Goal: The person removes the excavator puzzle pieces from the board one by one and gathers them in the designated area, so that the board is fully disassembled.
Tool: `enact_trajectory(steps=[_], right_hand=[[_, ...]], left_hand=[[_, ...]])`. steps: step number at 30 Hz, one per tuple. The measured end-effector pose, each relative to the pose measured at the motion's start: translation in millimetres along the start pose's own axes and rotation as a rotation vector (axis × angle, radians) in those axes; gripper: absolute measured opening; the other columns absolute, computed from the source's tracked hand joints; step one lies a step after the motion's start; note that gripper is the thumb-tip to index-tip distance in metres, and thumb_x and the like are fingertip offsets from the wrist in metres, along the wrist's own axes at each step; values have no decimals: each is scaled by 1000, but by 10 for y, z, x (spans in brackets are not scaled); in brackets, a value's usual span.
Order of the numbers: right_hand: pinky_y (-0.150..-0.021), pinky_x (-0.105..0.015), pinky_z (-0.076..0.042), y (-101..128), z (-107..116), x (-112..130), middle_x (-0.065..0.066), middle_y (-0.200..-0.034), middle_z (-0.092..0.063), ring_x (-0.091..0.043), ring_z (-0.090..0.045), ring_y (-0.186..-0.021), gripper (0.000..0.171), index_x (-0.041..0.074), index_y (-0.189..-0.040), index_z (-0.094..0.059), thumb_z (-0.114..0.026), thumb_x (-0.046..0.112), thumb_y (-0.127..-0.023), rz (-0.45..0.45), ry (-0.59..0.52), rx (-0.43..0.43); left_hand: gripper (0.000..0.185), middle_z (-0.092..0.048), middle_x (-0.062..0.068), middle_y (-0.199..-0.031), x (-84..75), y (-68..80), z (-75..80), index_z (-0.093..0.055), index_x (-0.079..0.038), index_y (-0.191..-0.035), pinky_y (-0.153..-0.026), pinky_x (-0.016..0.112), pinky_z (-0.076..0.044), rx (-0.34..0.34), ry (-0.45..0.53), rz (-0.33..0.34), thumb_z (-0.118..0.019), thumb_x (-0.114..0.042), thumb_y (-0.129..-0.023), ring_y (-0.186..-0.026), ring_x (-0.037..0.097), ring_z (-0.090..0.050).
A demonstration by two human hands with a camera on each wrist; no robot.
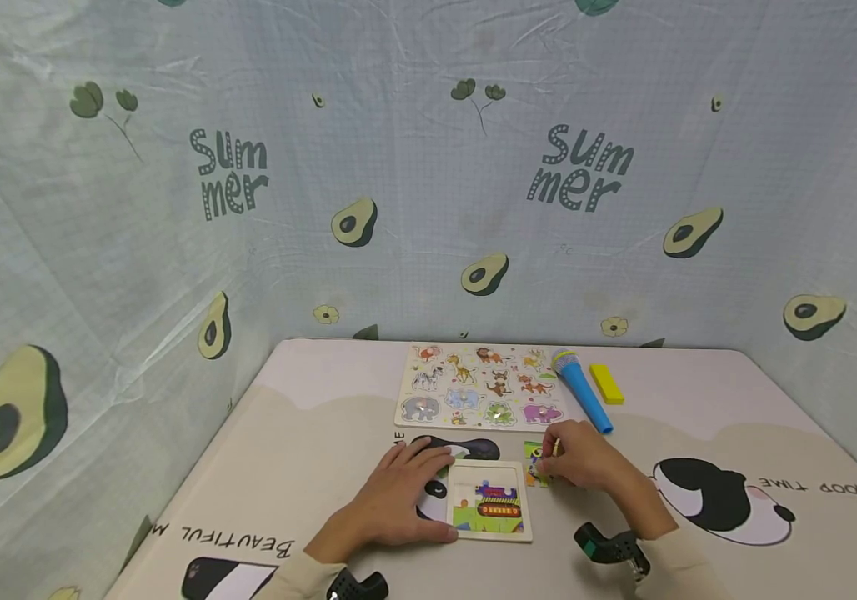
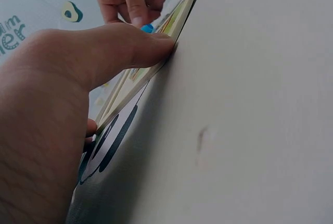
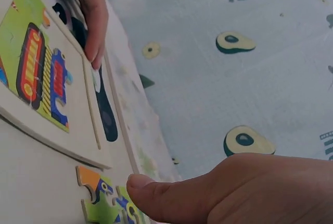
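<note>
My left hand [image 1: 398, 493] lay flat, steadying the puzzle tray [image 1: 490, 534]. Right hand [image 1: 584, 457] pinched a loose piece [image 1: 536, 463] just right of it. Approx. half filled (bottom pcs in); top empty.

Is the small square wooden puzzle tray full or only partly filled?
Partly filled: the small square wooden puzzle tray holds pieces only along its bottom, with bare board above.
</note>
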State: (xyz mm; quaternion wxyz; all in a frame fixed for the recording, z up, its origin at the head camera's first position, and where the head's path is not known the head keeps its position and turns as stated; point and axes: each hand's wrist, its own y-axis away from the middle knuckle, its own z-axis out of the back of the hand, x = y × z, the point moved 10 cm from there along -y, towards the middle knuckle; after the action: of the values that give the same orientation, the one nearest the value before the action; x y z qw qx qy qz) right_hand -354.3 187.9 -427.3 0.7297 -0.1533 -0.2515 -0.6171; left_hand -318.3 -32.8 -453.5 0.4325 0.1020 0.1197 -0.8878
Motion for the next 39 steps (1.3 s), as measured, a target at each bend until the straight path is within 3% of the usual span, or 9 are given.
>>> enact_trajectory(steps=[8,17,24,33,39], right_hand=[[-53,-26,-45,64,15,361,0,-68,-52,-15,-50,-65,16,15,-80,-60,-75,21,-80,124,-6,10],[-59,-26,-47,103,-296,695,4,-73,-55,-15,-51,-72,14,12,-89,-66,-75,16,-79,259,-31,139],[-56,-26,-45,158,-490,746,2,-70,-54,-14,-49,-67,20,12,-85,-66,-79,23,-75,227,21,199],[-54,-27,-40,199,-554,814,3,-69,-52,-13,-47,-64,26,11,-83,-62,-81,25,-73,225,103,175],[-55,-28,-40,210,-549,816,3,-70,-52,-14,-47,-66,27,11,-84,-59,-81,25,-74,199,97,174]], left_hand=[[96,-35,-12,-147,-3,2,3,-39,-29,-143,-114,50,-13,3,-8,5,-50,-84,-64,-141,20,-18],[96,-35,-12,-147,-14,2,12,-39,-29,-143,-114,49,-13,3,-1,11,-51,-83,-65,-142,19,-18],[95,-35,-12,-147,-25,2,17,-39,-28,-143,-114,49,-13,1,-4,1,-51,-83,-66,-142,20,-18],[95,-35,-12,-147,-20,10,10,-39,-28,-143,-114,50,-13,-1,-1,3,-51,-83,-65,-142,20,-18],[95,-35,-13,-147,-14,10,9,-39,-29,-142,-114,49,-13,1,-3,7,-51,-83,-65,-142,19,-18]])
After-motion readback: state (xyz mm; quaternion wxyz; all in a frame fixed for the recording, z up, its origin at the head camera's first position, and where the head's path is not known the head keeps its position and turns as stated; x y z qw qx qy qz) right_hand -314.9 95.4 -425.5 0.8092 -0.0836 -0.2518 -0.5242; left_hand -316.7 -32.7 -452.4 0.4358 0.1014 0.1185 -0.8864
